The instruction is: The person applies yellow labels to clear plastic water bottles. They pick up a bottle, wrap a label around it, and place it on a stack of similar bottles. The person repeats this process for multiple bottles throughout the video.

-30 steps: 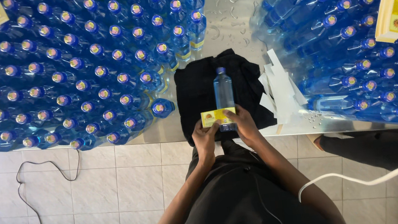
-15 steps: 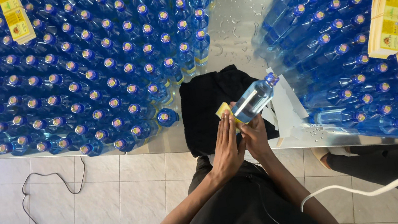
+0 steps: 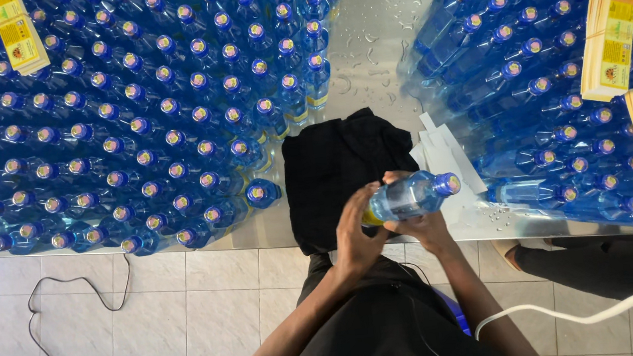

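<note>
Both hands meet over the near edge of the steel desk [image 3: 375,2], and the grip is a shared one on a single clear blue water bottle [image 3: 409,196]. The bottle lies nearly level in the air, its blue cap pointing away to the right of the grip. The right hand [image 3: 419,226] cups it from beneath, fingers closed around the body. The left hand [image 3: 357,233] is curled against the base end, pressing a yellow label [image 3: 372,217] onto the bottle; only a sliver of that label shows between the fingers.

Just beyond the grip, a folded black cloth [image 3: 335,167] lies on the desk, directly under and behind the held bottle. To the right of the grip and touching the cloth's edge is a loose heap of white backing strips [image 3: 447,158]. Left of the grip stands a dense field of upright blue bottles [image 3: 124,121], with a small stack of yellow labels [image 3: 17,33] resting on their caps at the far corner. Right of the grip, more blue bottles lie packed together [image 3: 541,38], with further yellow label stacks [image 3: 611,37] on top. Below the grip, a black cable [image 3: 77,292] trails over the tiled floor [image 3: 188,314].
</note>
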